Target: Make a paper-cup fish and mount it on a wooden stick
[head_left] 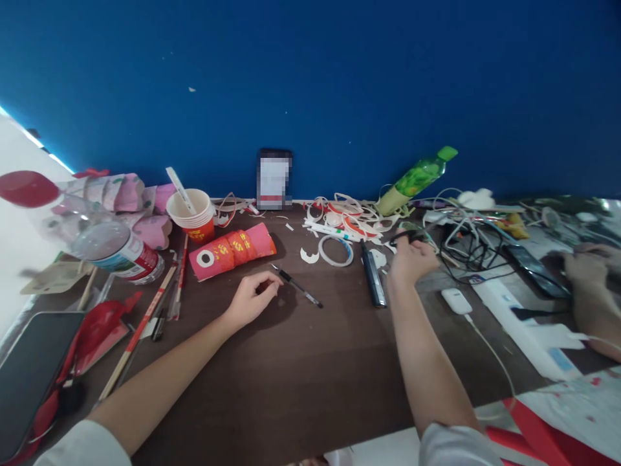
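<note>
My left hand [253, 299] rests on the dark table with its fingers curled in, and nothing shows in them. Just right of it lies a black pen [301, 287], apart from the fingertips. Behind that hand is a red paper roll [237, 249] with yellow markings and a round white-and-black eye. Farther right, my right hand [411, 260] is closed on the black handles of what look like scissors [406, 235]; the fingers partly hide them. Left of this hand are a black marker [372, 275], a roll of tape [336, 251] and white paper scraps [309, 256].
Stacked paper cups [198, 223], a big plastic bottle [123, 249] and brushes [138, 330] stand or lie left. A phone [274, 178] leans on the blue wall. At right are a green bottle [418, 176], tangled cables, a power strip [524, 327] and another person's hands [588, 268].
</note>
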